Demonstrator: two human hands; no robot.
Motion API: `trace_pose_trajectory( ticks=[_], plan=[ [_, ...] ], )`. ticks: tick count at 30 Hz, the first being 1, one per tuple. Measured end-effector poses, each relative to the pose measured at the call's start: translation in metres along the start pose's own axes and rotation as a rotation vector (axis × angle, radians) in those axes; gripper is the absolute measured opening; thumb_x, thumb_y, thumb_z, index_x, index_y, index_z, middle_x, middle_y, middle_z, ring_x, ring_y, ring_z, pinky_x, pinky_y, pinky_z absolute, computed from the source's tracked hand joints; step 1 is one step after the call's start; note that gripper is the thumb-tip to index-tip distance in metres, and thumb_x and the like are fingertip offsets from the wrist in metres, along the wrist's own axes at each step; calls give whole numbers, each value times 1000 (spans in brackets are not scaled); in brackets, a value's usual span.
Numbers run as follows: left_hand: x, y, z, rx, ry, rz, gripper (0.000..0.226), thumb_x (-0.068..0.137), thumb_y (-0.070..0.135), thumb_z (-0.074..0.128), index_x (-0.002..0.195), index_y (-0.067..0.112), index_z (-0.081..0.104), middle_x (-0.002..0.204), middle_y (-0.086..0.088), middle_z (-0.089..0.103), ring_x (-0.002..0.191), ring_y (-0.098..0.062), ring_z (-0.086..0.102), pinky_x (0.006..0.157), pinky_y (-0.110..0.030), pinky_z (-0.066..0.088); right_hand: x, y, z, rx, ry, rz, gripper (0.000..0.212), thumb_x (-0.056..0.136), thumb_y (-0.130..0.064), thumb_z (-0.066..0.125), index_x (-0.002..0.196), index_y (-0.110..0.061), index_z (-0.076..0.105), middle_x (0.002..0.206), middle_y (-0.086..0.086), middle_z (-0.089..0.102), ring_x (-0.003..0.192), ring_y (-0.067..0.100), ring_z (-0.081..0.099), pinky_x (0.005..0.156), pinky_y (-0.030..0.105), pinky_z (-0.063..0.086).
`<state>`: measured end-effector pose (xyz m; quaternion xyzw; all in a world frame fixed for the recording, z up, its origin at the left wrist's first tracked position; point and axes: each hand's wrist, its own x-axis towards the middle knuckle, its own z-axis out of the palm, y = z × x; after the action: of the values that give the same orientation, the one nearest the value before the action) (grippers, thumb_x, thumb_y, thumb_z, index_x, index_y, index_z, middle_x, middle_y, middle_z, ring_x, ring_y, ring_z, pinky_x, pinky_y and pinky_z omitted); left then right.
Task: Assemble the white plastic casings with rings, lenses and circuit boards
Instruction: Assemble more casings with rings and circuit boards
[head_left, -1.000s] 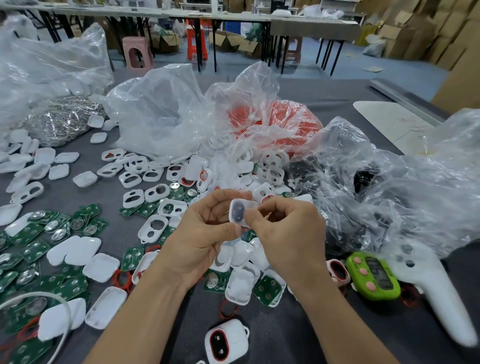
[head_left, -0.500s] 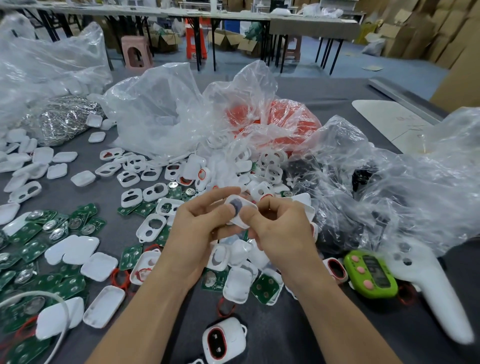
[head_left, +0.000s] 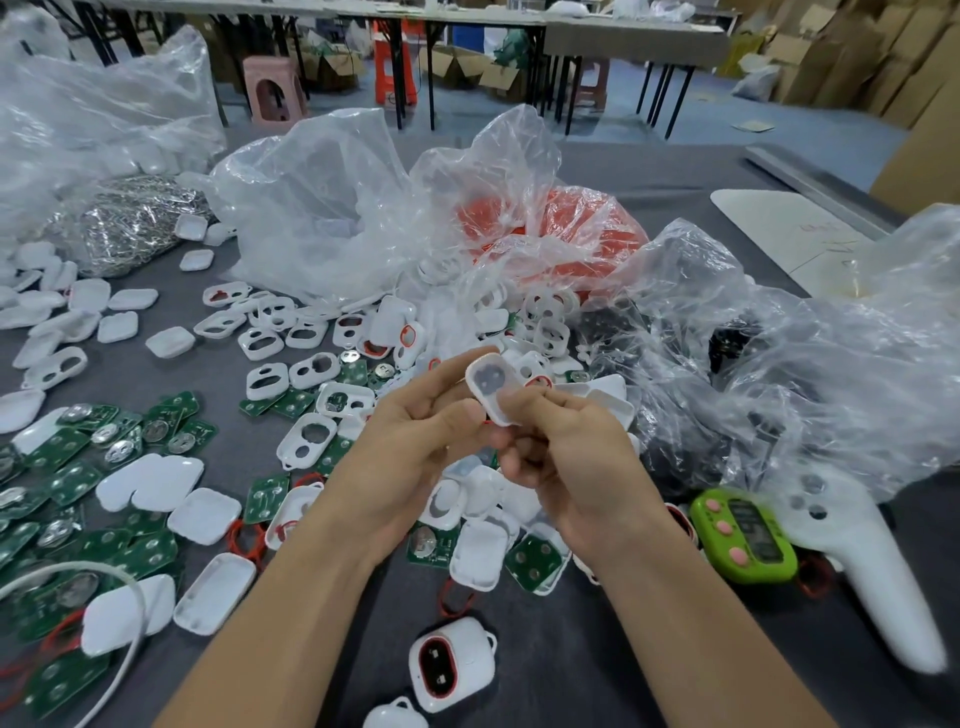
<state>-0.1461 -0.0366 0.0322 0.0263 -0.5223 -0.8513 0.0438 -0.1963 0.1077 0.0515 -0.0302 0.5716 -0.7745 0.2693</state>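
Pinching white casing (head_left: 491, 387) between left hand (head_left: 415, 452) and right hand (head_left: 571, 457), face tilted up toward view, probably to check fit.

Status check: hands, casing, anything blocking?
Left hand and right hand both pinch one white casing, held above the table. Grey insert shows in its face. Nothing in the way; spare casings and circuit boards lie underneath.

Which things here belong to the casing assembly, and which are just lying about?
Job: white casing pinched by left hand and right hand; loose casing halves; green circuit boards; finished casing.
Lying about: green handheld device; white controller; pink stool.
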Motion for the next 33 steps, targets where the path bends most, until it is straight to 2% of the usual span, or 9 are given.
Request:
trace_pose_trajectory(
  ticks=[6,11,14,18,23,25,29,31,33],
  plan=[
    [1,1,-3,-111,-59,-30,37,90,15,64,126,17,72,130,-17,68,109,-30,65,90,-42,58,3,4,1,-155,45,-34,18,93,-17,69,79,-6,70,60,12,66,38,18,53,38,21,35],
    [5,-1,-9,-179,-93,-52,41,92,20,65,133,18,68,133,-17,66,116,-31,65,95,-44,57,0,4,-4,-331,38,-129,36,93,-37,73,71,-8,71,60,11,67,40,19,53,41,22,38],
    [6,0,-15,-250,-64,-78,36,96,15,58,129,19,71,130,-14,69,117,-26,67,96,-39,57,-4,-10,-16,-686,146,-266,37,89,-47,74,69,-16,71,56,-1,65,44,9,50,49,25,42],
    [7,3,-22,-289,-17,-96,36,95,15,57,127,18,72,131,-15,69,117,-25,70,90,-36,60,-34,-24,-27,-1246,-48,-212,14,77,-42,81,72,-31,73,60,-18,66,52,-2,59,49,11,41],
    [9,1,-19,-287,-3,-103,34,95,14,58,126,16,71,129,-15,70,113,-24,71,86,-35,61,-72,5,-19,-1606,-43,-139,35,71,-57,74,93,-33,61,80,-13,63,73,7,58,62,26,44],
    [8,0,-18,-282,-10,-99,34,95,13,59,127,15,71,128,-15,70,110,-25,72,85,-34,61,-76,14,-17,-1631,25,-209,29,79,-51,71,97,-33,58,83,-12,59,78,12,54,66,28,40],
    [5,0,-19,-280,-24,-96,33,93,14,63,125,15,73,126,-14,72,106,-24,73,84,-33,60,-76,15,-23,-1521,150,-280,17,82,-43,62,96,-36,68,86,-12,70,81,13,62,72,31,51],
    [4,0,-18,-272,-29,-98,33,92,14,63,124,16,73,125,-14,72,106,-24,73,84,-33,60,-69,9,-31,-1342,196,-279,20,79,-38,62,95,-46,70,77,-16,73,70,6,65,66,25,54],
    [3,0,-17,-256,-39,-107,34,93,15,63,125,16,73,128,-15,70,108,-25,72,86,-34,60,-53,0,-37,-945,244,-253,23,84,-22,71,88,-44,76,63,-9,71,52,6,61,52,24,52]
  ],
)
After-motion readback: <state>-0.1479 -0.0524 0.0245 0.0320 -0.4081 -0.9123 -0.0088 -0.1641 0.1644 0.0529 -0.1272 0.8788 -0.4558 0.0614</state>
